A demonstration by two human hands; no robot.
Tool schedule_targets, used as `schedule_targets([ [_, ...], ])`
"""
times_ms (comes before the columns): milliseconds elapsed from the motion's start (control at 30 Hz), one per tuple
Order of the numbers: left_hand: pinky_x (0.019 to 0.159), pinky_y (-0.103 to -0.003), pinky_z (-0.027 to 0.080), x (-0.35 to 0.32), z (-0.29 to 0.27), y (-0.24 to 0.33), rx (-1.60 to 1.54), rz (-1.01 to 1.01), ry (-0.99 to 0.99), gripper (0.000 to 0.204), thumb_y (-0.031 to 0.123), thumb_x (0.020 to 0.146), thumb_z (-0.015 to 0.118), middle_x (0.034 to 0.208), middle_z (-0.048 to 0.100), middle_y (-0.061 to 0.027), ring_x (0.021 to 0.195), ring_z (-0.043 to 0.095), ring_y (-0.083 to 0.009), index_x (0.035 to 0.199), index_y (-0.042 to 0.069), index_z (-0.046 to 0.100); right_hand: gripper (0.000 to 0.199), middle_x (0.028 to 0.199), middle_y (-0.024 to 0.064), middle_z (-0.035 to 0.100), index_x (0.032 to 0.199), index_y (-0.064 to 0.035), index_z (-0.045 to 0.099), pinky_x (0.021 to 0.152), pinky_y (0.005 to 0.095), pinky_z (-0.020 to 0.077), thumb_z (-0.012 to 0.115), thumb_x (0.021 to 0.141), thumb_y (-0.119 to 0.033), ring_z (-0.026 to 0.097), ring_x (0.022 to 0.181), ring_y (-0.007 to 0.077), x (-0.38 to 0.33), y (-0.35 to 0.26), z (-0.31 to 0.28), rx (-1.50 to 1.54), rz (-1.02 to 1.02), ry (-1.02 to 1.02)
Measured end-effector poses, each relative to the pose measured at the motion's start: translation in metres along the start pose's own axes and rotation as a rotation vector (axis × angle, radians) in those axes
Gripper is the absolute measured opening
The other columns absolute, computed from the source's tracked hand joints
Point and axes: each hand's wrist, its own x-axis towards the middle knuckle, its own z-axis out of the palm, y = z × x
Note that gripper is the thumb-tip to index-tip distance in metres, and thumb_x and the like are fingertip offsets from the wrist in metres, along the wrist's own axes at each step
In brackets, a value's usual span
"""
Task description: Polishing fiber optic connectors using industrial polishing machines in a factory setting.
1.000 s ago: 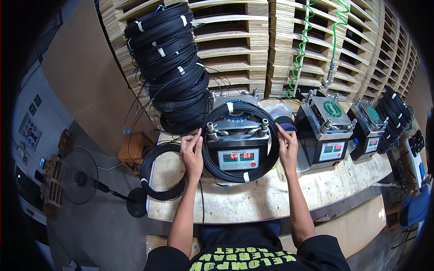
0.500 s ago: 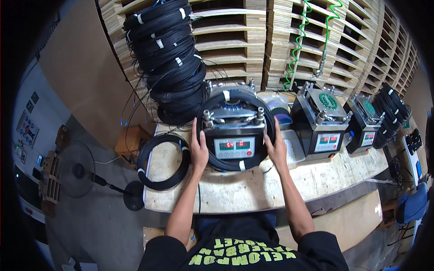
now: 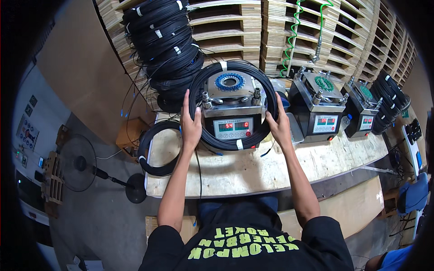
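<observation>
Between my two hands I hold up a coil of black cable bound with white tape. My left hand presses on its left side and my right hand on its right, fingers pointing up along the outside. Blue-tipped cable ends hang below the coil. Seen through the ring is a black-and-metal bench machine with a lit red display. On its top plate lies a circle of blue pieces. The coil's exact distance from the machine I cannot tell.
Another cable coil lies on the wooden table at left. Behind it rises a tall stack of coils. Two similar machines stand at right, below a green air hose. A fan stands at left; a blue sleeve shows lower right.
Both hands have lifted the coil upward. The machine's top with the blue circle now shows through the ring. A person's blue sleeve has come into view at the lower right.
</observation>
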Motion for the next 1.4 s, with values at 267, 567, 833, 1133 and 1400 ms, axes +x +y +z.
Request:
schedule_targets([
  [267,0.116,-0.042,0.029,-0.110,-0.052,0.030,0.088,-0.176,-0.213,0.061,0.009,0.101,0.045,0.156,0.034,-0.0233,0.144,0.035,-0.0385,0.157,0.007,0.021,0.073,0.086,0.0278,0.064,0.155,-0.0016,0.024,0.070,0.0406,0.0516,0.060,0.092,-0.010,0.066,0.072,0.0381,-0.091,-0.042,-0.034,-0.257,-0.041,-0.246],
  [567,0.089,-0.056,0.049,-0.209,-0.076,0.016,0.407,-0.431,-0.531,0.061,0.017,0.101,0.046,0.128,0.056,-0.0343,0.107,0.059,-0.0518,0.156,0.012,0.021,0.070,0.072,0.0317,0.062,0.146,0.0039,0.033,0.063,0.0529,0.0509,0.064,0.089,-0.022,0.063,0.068,0.0485,-0.194,-0.035,-0.042,-0.426,0.445,-0.622],
  [833,0.083,-0.059,0.049,-0.220,-0.056,-0.002,0.621,-0.519,-0.631,0.063,0.019,0.098,0.048,0.107,0.063,-0.0349,0.094,0.062,-0.0520,0.155,0.013,0.023,0.066,0.082,0.0303,0.066,0.143,-0.0007,0.040,0.071,0.0547,0.0522,0.064,0.090,-0.030,0.065,0.080,0.0484,-0.207,-0.002,-0.028,-0.595,0.520,-0.666],
  [1133,0.100,-0.055,0.043,-0.215,-0.055,-0.023,0.546,-0.572,-0.631,0.071,0.037,0.098,0.055,0.126,0.051,-0.0351,0.116,0.051,-0.0525,0.157,0.016,0.022,0.065,0.109,0.0275,0.061,0.138,-0.0071,0.050,0.080,0.0527,0.0529,0.062,0.091,-0.050,0.065,0.096,0.0454,-0.192,0.002,-0.027,-0.643,0.616,-0.590],
  [1400,0.101,-0.042,0.045,-0.128,-0.088,-0.092,0.291,-0.558,-0.786,0.059,0.049,0.101,0.050,0.117,0.064,-0.0221,0.116,0.060,-0.0342,0.139,0.004,0.054,0.050,0.083,0.0218,0.071,0.104,-0.0051,0.074,0.072,0.0498,0.0536,0.058,0.095,-0.051,0.069,0.081,0.0397,-0.112,0.051,-0.049,-0.706,0.519,-0.430],
])
